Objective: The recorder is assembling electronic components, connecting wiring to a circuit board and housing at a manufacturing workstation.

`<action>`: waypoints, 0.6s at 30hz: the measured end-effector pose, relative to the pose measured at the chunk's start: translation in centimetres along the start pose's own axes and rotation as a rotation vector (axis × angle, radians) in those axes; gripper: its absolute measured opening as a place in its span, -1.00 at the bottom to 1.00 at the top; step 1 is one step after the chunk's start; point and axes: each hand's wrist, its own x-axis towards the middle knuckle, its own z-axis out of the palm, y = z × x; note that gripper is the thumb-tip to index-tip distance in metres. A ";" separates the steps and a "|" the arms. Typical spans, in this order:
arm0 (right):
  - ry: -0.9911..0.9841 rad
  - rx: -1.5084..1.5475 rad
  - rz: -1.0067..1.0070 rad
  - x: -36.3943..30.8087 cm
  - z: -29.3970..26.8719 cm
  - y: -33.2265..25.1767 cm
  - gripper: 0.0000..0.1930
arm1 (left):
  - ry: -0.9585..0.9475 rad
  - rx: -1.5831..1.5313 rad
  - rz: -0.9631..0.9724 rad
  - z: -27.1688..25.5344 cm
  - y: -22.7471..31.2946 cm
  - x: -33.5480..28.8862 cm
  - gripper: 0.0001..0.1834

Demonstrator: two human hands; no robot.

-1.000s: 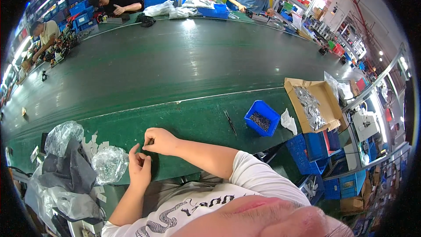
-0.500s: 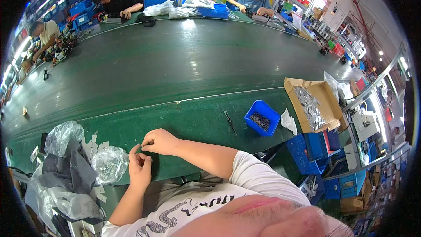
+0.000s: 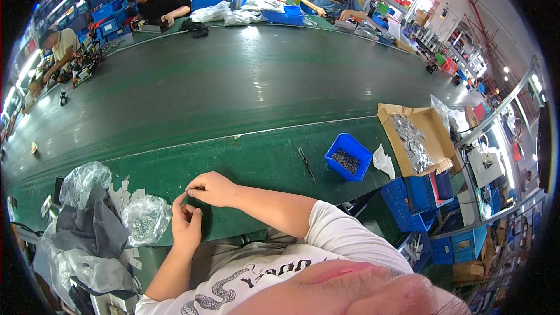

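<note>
Over the green bench, my left hand (image 3: 186, 225) and my right hand (image 3: 213, 189) meet at the fingertips. Both are closed in a pinch; whatever lies between the fingers is too small and hidden to name. Just left of my left hand is a clear plastic bag (image 3: 146, 221) of small shiny parts. Flat pale pieces (image 3: 121, 193) lie beside that bag. To the right of my hands, a pair of dark tweezers (image 3: 305, 164) rests on the bench, near a blue bin (image 3: 362, 170) of small dark parts.
A cardboard box (image 3: 389, 118) of flat silvery pieces stands at the right, with crumpled white tissue (image 3: 383, 162) beside it. Dark cloth (image 3: 93, 230) and plastic bags are heaped at the left. Beyond the bench runs a wide conveyor belt (image 3: 233, 81), with several people working along its far side.
My right hand's fingers have shifted slightly at the pinch; my left hand has hardly moved. Small items at the belt's left end sit slightly farther right.
</note>
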 end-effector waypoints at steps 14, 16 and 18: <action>-0.045 0.046 0.136 -0.1 -0.4 -0.7 -0.77 | 0.014 -0.020 -0.022 0.0 -0.6 0.0 -0.44; -0.051 0.024 0.143 -0.1 -0.5 -0.9 -0.75 | 0.010 -0.016 -0.017 0.0 -0.4 -0.1 -0.43; -0.049 0.036 0.141 -0.1 -0.5 -1.1 -0.75 | 0.005 -0.013 -0.011 0.0 -0.4 -0.1 -0.43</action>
